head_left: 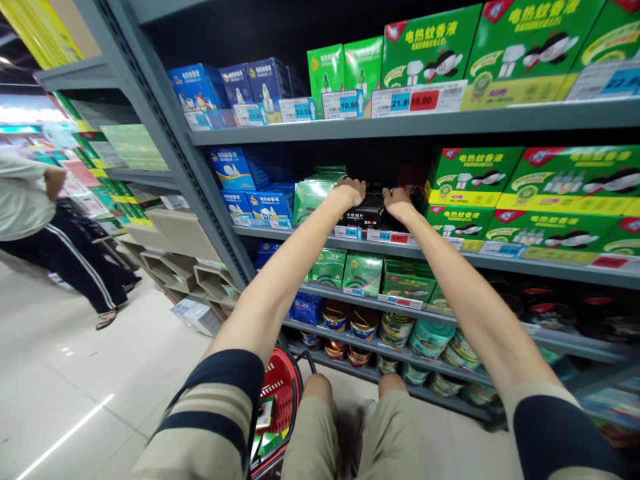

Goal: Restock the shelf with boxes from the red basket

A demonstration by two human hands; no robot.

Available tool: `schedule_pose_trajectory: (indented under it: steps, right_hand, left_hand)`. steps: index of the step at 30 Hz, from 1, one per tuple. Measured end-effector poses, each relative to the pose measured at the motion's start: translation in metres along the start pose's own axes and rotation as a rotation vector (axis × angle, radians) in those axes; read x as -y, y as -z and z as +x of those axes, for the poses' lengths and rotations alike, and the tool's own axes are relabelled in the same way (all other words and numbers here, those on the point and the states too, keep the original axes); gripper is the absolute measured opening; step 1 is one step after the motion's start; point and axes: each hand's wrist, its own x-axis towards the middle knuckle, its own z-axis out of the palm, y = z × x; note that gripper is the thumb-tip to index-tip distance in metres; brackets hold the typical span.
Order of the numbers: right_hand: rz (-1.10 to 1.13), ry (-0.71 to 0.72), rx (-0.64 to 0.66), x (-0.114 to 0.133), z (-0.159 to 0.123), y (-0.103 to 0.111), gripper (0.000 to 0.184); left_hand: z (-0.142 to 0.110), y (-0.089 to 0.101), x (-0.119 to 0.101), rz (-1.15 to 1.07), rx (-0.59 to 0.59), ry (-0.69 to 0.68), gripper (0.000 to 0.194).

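Observation:
On the middle shelf a row of black packets [367, 219] with white print stands behind the price tags. My left hand [351, 193] reaches in over their left side, fingers bent around the upper edges. At their right side is my right hand [397, 202], its fingers curled against the packets; the fingertips are partly hidden. Left of my left hand, green packets [314, 198] stand in a leaning row. Green and yellow boxes [475, 175] are stacked to the right of my right hand.
Blue boxes [270, 208] fill the shelf's left end. Lower shelves hold green boxes [363, 272] and round tins [363, 323]. A red shopping basket [286, 383] with some packages is beside my left knee. Another person [55, 227] stands in the aisle at left.

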Motion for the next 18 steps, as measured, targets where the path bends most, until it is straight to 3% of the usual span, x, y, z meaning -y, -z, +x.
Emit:
schedule_pose_trajectory:
  steps: [3,7,10,12,15,18]
  right_hand:
    - [-0.010,0.005,0.022,-0.003,-0.006,0.000,0.048]
    - [-0.011,0.010,0.021,0.000,-0.012,-0.002,0.050]
    - [-0.005,0.029,-0.033,0.000,-0.015,0.005,0.051]
    - [0.052,0.100,-0.150,-0.004,-0.025,0.012,0.047]
    - [0.234,0.325,-0.380,-0.010,-0.076,0.013,0.044]
    - [0.460,0.468,-0.467,-0.017,-0.184,-0.004,0.047]
  left_hand:
    - [-0.007,-0.001,-0.002,0.018,0.011,0.036,0.064]
    - [-0.023,0.000,0.000,0.047,-0.009,-0.056,0.059]
    - [-0.031,0.010,0.009,-0.071,-0.200,-0.087,0.058]
    - [-0.036,0.017,0.022,-0.239,-0.379,-0.109,0.063]
    - [-0.069,0.010,0.056,-0.485,-0.610,-0.135,0.074]
    - [-0.161,-0.037,0.098,-0.592,-0.755,0.015,0.075]
